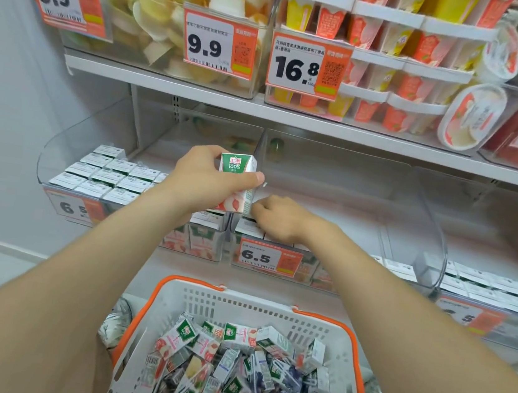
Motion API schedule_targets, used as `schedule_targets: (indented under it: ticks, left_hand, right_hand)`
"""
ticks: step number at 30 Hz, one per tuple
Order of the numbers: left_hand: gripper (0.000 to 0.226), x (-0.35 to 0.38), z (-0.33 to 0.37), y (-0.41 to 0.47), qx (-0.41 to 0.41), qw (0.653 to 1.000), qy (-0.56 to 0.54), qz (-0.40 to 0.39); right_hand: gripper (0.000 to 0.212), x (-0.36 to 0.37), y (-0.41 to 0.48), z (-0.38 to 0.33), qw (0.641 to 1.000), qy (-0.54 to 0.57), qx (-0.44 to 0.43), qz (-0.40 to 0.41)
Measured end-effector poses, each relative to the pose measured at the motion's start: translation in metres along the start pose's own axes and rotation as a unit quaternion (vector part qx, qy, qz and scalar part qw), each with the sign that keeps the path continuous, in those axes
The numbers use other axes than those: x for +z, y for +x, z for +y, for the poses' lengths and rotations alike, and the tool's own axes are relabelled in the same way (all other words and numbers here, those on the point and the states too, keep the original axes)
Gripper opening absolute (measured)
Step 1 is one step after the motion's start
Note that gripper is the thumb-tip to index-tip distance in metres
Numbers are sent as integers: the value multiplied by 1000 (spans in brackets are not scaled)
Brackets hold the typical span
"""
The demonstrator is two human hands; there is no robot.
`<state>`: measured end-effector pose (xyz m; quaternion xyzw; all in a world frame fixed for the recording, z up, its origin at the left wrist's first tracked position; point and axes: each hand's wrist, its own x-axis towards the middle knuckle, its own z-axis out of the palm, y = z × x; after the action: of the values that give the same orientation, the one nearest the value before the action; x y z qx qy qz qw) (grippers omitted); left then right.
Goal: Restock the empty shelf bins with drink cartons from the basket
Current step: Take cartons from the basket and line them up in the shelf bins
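Green-topped carton [238,166], upright in left grip [201,179]

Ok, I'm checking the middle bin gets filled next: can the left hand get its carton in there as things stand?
Probably yes. The left hand holds the carton beside the middle bin, open on top and bare behind; only the right hand at its front row crowds the way.

Two hands: left hand [201,176], right hand [276,213]. One drink carton [237,164] held near centre. One basket [238,304] at 6 o'clock, its loose cartons [235,335] too jumbled to count. Seven price tags [271,258].
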<state>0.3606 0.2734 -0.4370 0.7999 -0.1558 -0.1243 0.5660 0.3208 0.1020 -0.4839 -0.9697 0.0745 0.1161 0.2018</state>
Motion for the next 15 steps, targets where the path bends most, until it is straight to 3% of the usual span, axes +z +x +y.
schedule_targets:
  ticks: [5, 7, 9, 11, 12, 13, 15]
  left_hand:
    - [39, 2, 2, 0, -6, 1000, -14, -3]
    - [43, 1, 1, 0, -3, 1000, -19, 2]
    - [52, -1, 2, -1, 16, 1000, -7, 19]
    - [63, -3, 5, -4, 57, 996, 44, 54]
    - [65, -3, 8, -7, 80, 992, 72, 73]
    - [64, -3, 10, -11, 105, 986, 92, 88]
    - [57, -1, 15, -18, 158, 980, 86, 86]
  right_hand:
    - [38, -3, 2, 4, 1000, -12, -10, 22]
    - [32, -10, 0, 2, 996, -15, -23, 88]
    - [32, -23, -5, -5, 970, 97, -39, 218]
    - [31, -36, -15, -16, 902, 307, -59, 298]
    - [31, -40, -22, -19, 875, 380, -75, 290]
    - [30, -42, -29, -21, 873, 399, -98, 263]
    - [23, -40, -43, -25, 904, 342, -132, 220]
